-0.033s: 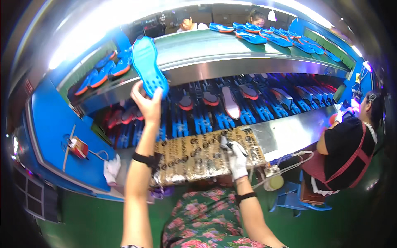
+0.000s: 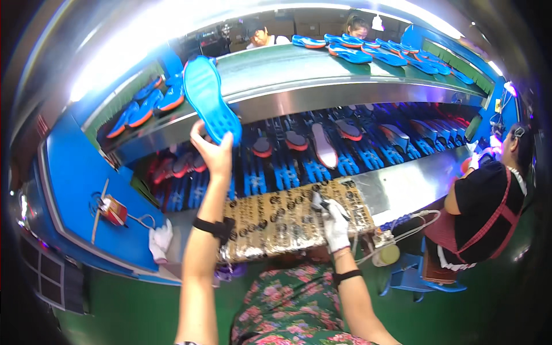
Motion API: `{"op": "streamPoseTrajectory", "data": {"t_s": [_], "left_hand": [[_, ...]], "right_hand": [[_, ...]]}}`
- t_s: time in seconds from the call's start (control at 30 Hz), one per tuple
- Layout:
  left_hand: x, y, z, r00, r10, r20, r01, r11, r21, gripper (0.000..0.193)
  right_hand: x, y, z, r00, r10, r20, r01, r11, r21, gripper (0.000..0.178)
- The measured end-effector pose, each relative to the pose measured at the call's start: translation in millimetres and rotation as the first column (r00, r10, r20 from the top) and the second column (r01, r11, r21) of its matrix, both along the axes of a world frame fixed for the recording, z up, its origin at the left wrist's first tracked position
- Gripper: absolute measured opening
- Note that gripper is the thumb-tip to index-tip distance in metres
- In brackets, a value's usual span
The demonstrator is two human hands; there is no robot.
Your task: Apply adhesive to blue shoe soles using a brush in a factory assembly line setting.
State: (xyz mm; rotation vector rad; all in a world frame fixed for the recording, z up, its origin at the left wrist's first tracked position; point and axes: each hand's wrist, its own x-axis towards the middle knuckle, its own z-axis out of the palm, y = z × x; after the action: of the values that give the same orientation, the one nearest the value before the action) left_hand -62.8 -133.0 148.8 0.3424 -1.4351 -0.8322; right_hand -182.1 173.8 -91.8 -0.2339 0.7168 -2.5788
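My bare left hand [image 2: 214, 150] is raised at centre left, its thumb and fingers gripping the lower end of a bright blue shoe sole [image 2: 208, 96]. The sole stands almost upright, tilted slightly, in front of the upper belt. My right hand [image 2: 335, 225] wears a white glove and is closed around a small dark-and-grey tool [image 2: 317, 201]; its exact kind is hidden by the fingers. That hand is low over a work board [image 2: 270, 221] covered in brown printed tape, close to its right part.
Blue soles with orange edges [image 2: 150, 108] lie on the upper green conveyor [image 2: 276, 66]. Beneath it, blue racks [image 2: 284, 177] carry grey shoe parts [image 2: 296, 141]. A white glove [image 2: 160, 241] lies at left. A co-worker [image 2: 486, 207] sits at right; two people are behind the conveyor.
My left hand and the blue sole have shifted slightly down and to the right. The right hand keeps its hold, and the whole view has drifted a little.
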Motion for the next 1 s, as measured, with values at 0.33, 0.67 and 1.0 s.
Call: {"op": "streamPoseTrajectory", "data": {"t_s": [0.33, 0.67, 1.0], "left_hand": [[64.9, 16.7, -90.4, 0.626, -0.687, -0.369, 0.739, 0.374, 0.560, 0.052], [190.5, 103.5, -248.8, 0.325, -0.716, -0.618, 0.653, -0.303, 0.694, 0.075], [173.0, 171.0, -230.9, 0.041, -0.604, -0.796, 0.760, -0.498, 0.417, 0.086]], "right_hand": [[7.3, 8.8, -1.5, 0.997, -0.044, -0.064, 0.051, 0.993, 0.108, 0.025], [3.0, 0.1, 5.8, 0.993, -0.106, -0.052, 0.113, 0.983, 0.148, 0.020], [73.5, -16.2, 101.1, 0.988, 0.143, -0.065, -0.146, 0.988, -0.052, 0.025]]}}
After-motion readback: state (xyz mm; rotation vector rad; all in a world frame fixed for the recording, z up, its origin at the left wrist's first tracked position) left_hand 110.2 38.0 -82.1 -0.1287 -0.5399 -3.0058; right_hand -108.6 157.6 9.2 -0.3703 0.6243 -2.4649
